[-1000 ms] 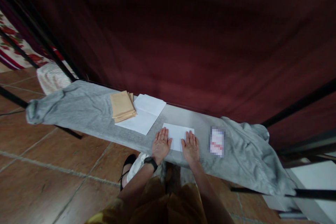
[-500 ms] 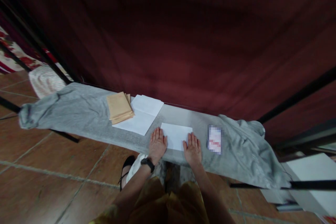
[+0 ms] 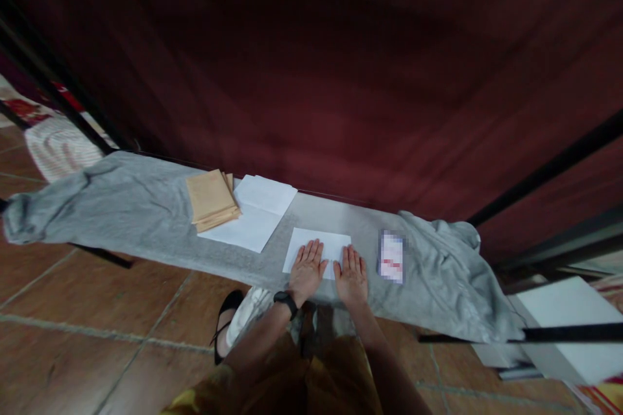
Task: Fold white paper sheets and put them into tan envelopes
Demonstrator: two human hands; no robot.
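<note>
A white sheet of paper [image 3: 335, 243], smaller than the sheets beside it, lies flat on the grey cloth. My left hand [image 3: 307, 270] rests palm down on its left and middle part, fingers stretched out. My right hand [image 3: 352, 275] lies flat at the paper's right edge, fingers extended, partly on the paper. The two thumbs are close together near the front edge of the paper. Farther left are larger white sheets [image 3: 257, 220] with a crease across them. A stack of brown envelopes [image 3: 213, 196] lies partly on top of those sheets.
The grey cloth [image 3: 141, 207] covers a long narrow surface and is bunched at both ends. A blurred-out rectangular item [image 3: 392, 257] lies right of my hands. A dark red curtain [image 3: 311, 91] hangs behind. Black metal bars [image 3: 549, 168] stand at the sides; a white box [image 3: 574, 318] is lower right.
My left hand has slid right from the paper's left edge onto its middle, closer to my right hand. The view has shifted slightly. The sheets and envelopes lie as before.
</note>
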